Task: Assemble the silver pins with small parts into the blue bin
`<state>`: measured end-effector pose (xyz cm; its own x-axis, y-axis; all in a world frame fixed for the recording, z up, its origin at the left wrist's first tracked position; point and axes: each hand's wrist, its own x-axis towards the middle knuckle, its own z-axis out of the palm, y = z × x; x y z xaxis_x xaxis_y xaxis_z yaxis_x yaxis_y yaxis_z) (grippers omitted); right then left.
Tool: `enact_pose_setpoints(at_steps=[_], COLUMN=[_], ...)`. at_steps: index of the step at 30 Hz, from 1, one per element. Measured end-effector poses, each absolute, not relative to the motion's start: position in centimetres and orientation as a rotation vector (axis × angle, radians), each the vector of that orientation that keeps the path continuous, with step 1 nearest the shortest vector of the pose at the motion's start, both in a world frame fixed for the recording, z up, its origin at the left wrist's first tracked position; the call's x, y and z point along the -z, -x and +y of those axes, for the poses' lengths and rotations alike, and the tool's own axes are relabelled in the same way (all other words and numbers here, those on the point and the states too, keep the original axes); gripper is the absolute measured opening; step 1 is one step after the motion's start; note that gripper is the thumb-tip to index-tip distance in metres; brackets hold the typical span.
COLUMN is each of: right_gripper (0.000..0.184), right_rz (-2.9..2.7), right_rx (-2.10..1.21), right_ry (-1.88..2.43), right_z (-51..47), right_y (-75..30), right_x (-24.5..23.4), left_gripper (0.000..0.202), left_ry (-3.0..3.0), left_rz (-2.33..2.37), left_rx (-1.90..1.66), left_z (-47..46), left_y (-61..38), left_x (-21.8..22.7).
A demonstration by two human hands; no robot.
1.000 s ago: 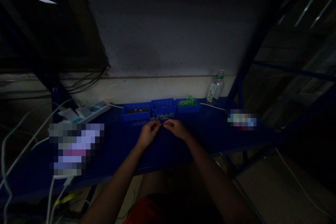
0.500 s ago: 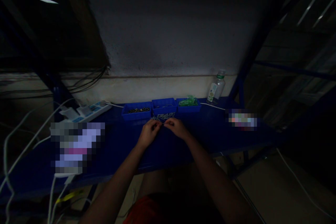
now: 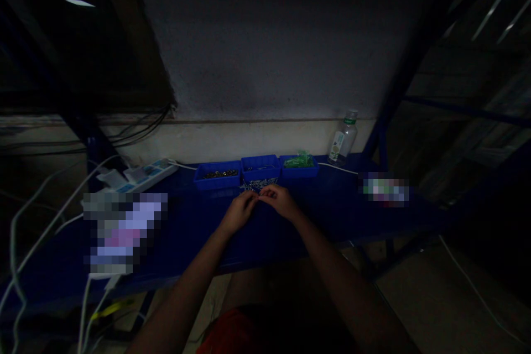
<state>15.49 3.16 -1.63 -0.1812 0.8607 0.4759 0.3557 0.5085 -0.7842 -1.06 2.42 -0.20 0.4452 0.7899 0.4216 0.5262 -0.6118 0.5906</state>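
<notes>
My left hand and my right hand meet over the blue table, their fingertips pinched and almost touching. Whatever lies between the fingertips is too small and dark to name. Just beyond my fingers is a loose pile of thin silvery metal pins. Behind the pile stands a blue tray with a few thin pieces inside. To its left, another blue tray holds small brass-coloured and dark metal parts. On the right, a third blue tray contains green plastic bags or wrapping.
A clear bottle stands by the wall at the back right. A white power strip with plugs lies at the back left. Blurred-out objects sit at both sides, and white cables hang at the left edge. Blue frame posts flank the table.
My hands have come closer together; the left has moved slightly right, so the fingertips now nearly meet. The trays and the pin pile look the same.
</notes>
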Motion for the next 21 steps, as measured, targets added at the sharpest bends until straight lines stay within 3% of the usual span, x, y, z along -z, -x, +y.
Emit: enact_pose_setpoints(at_steps=[6, 11, 21], right_gripper=[0.013, 0.004, 0.018], right_rz=[-1.822, -2.033, -1.767], right_rx=[-0.513, -0.501, -0.544], right_ry=[1.071, 1.037, 1.022], right_z=[3.0, 3.0, 2.9], right_y=[-15.9, -15.9, -16.3], right_x=[1.5, 2.2, 0.9], left_gripper=[0.022, 0.017, 0.019], left_ry=[-2.346, -2.502, -2.465], left_rz=[1.205, 1.169, 1.176], left_rx=[-1.091, -0.982, -0.972], left_z=[1.7, 1.2, 2.0], left_y=[1.0, 0.9, 1.0], left_x=[-0.7, -0.8, 0.0])
